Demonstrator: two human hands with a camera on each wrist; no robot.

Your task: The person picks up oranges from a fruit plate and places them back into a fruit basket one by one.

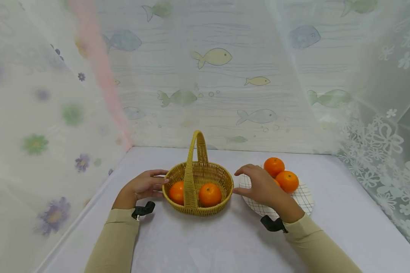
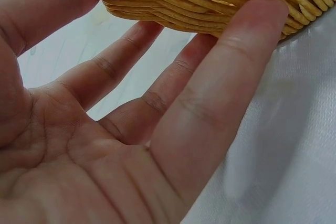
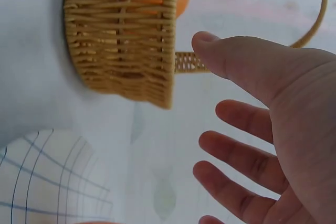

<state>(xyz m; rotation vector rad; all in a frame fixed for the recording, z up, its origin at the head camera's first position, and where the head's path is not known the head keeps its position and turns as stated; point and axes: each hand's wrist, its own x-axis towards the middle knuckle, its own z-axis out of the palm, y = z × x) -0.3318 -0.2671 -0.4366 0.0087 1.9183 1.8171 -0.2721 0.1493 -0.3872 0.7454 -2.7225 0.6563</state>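
Observation:
A yellow wicker basket point(image 1: 199, 211) with a tall arched handle stands upright on the white cloth. Two oranges lie inside it, one partly behind the handle and one orange point(image 1: 210, 194) to the right. My left hand point(image 1: 143, 186) holds the basket's left side, its thumb point(image 2: 231, 72) on the woven wall and other fingers reaching around behind. Off the basket's right side, my right hand point(image 1: 259, 185) is apart from it, thumb and fingers spread with nothing between them. In the right wrist view the thumb point(image 3: 236, 59) overlaps the base of the handle.
Right of the basket, partly under my right forearm, is a white plate point(image 1: 305, 199) with dark grid lines. On it are a rear orange point(image 1: 274, 167), a front orange point(image 1: 288, 181) and another mostly hidden by my hand. Fish-patterned curtain point(image 1: 215, 87) hangs behind the table.

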